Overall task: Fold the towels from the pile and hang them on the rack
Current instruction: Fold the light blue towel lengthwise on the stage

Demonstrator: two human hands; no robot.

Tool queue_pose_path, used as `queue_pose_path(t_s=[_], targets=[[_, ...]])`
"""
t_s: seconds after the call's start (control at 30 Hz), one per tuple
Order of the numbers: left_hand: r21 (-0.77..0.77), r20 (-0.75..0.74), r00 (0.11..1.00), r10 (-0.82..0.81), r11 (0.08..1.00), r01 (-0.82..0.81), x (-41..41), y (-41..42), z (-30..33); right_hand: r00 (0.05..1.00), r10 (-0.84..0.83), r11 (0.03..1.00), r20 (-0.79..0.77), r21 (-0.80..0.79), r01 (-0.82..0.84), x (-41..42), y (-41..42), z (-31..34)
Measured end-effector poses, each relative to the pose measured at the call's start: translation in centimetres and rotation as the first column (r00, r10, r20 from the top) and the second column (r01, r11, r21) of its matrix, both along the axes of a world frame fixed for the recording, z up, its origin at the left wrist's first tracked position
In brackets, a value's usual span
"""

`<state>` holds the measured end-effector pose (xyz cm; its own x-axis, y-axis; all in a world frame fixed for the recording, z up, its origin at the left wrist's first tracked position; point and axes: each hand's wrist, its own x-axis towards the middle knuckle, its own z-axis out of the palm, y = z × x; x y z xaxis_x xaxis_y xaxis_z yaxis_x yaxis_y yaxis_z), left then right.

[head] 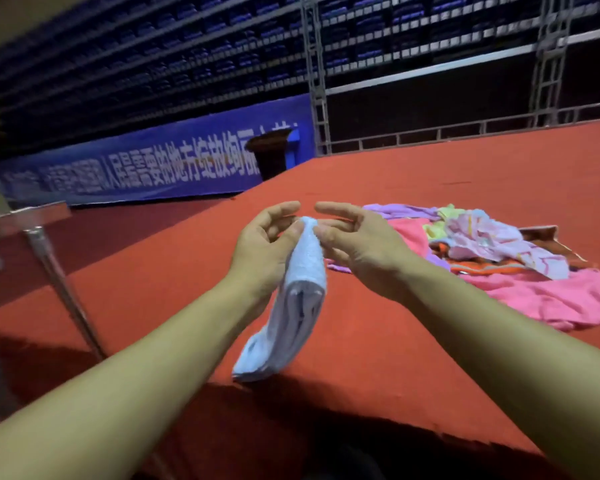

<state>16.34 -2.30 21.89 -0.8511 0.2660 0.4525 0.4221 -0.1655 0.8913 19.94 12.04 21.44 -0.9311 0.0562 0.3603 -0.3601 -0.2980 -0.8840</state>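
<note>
A folded white towel (291,306) hangs in the air above the red stage surface (378,358). My left hand (260,251) pinches its top edge with thumb and fingers. My right hand (350,244) pinches the same top edge from the right side, its index finger stretched out above. The pile of towels (499,258) lies on the red surface to the right: pink, purple, yellow, orange and a pale patterned one on top. A metal rack (49,244) with a shiny pole and top bar stands blurred at the left.
The red-carpeted stage ends in a front edge (326,400) just below the towel. A lower red floor lies to the left. A blue banner (136,171), a dark lectern (269,154), metal truss (317,74) and blue seating rows stand behind.
</note>
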Motion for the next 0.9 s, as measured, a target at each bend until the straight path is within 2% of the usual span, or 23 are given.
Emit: queue_pose_path(t_s=[0.17,0.3,0.47,0.57,0.73,0.83,0.9], targets=[[0.073,-0.055,0.992,0.115,0.991,-0.111,3.3,-7.6,5.7,0.975,0.211,0.972,-0.063,0.115,-0.203,0.3,-6.1,6.8],[0.096,-0.041,0.978,0.206,0.975,-0.201,6.2,-12.9,7.8,0.925,0.379,0.918,-0.014,0.131,-0.375,1.5,-10.8,9.5],[0.120,0.054,0.957,0.283,0.950,-0.288,10.5,-16.8,6.8,0.879,0.475,0.863,0.049,0.168,-0.476,3.5,-14.8,8.9],[0.088,0.123,0.937,0.328,0.936,-0.340,13.7,-19.7,4.7,0.818,0.555,0.780,0.150,0.248,-0.575,5.0,-17.6,6.5],[0.042,0.189,0.865,0.466,0.876,-0.481,19.0,-25.1,1.9,0.721,0.661,0.671,0.208,0.267,-0.692,7.5,-23.8,3.5],[0.009,0.139,0.792,0.595,0.799,-0.602,22.2,-28.6,2.3,0.649,0.738,0.608,0.186,0.235,-0.759,9.0,-28.1,3.8],[-0.063,0.064,0.705,0.706,0.708,-0.703,24.2,-31.0,3.1,0.625,0.765,0.573,0.158,0.276,-0.771,9.9,-31.1,4.4]])
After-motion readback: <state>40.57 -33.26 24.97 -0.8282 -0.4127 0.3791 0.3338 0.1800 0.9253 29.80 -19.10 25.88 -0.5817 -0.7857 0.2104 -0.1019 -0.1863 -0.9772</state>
